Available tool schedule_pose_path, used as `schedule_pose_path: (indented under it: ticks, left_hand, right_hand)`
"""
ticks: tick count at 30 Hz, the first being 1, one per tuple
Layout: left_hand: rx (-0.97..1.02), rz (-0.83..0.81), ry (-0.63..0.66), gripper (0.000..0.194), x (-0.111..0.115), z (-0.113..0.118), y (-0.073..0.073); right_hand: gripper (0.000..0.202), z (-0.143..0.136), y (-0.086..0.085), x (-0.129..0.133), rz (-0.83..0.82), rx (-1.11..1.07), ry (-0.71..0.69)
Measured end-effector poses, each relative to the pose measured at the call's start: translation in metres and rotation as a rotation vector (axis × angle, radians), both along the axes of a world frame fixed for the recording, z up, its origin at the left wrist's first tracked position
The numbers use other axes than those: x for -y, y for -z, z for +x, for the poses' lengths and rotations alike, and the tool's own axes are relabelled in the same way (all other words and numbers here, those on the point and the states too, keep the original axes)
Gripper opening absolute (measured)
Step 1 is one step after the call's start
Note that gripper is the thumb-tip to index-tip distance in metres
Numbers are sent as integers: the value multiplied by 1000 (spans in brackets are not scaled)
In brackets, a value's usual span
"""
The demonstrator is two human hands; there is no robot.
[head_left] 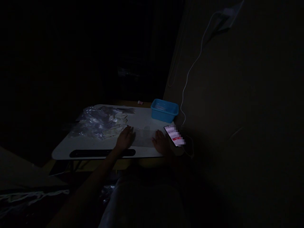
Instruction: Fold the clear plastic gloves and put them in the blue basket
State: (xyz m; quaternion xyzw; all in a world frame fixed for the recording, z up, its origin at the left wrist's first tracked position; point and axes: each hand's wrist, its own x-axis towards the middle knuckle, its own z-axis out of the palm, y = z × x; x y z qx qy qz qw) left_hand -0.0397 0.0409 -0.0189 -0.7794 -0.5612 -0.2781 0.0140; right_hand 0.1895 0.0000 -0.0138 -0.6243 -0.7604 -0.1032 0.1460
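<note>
1. A crumpled plastic heap (99, 125) lies on the left of the white table (71, 145).
2. My left hand (124, 139) rests flat, fingers spread, on a clear sheet (144, 136).
3. My right hand (161, 142) lies flat on the sheet's other edge, gripping nothing.
4. A lit phone (174, 135) lies just beside it, with a blue tub (164, 110) behind.

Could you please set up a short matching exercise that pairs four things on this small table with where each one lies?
Things:
1. blue bin
2. phone
3. crumpled plastic
4. clear sheet

Places:
A. left part of the table
B. between the left hand and the right hand
C. far right corner
D. right edge, screen lit

Pairs: 1-C, 2-D, 3-A, 4-B
</note>
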Motion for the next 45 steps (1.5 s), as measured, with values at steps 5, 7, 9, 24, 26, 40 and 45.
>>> schedule_pose_path:
  ticks: [5, 7, 9, 24, 26, 40, 45]
  left_hand:
    - [-65, 14, 134, 42, 12, 42, -17]
    - [-103, -3, 232, 41, 18, 70, -19]
    - [-134, -57, 269, 42, 23, 93, -18]
    - [-258, -110, 78, 49, 26, 36, -15]
    - [-296, -91, 49, 49, 23, 21, -12]
    - [-407, -142, -17, 53, 20, 12, -16]
    - [-409, -115, -19, 53, 20, 11, -15]
  right_hand:
    - [52, -2, -3, 1, -5, -22, 8]
    - [50, -2, -6, 2, -4, -15, 7]
    - [48, -2, -7, 4, -20, 3, 7]
    - [50, -1, -6, 3, -17, -11, 14]
    - [50, 0, -3, 2, -14, -10, 10]
    - [49, 27, -14, 11, 39, -66, -244]
    - [39, 30, -36, 20, -144, 147, -409]
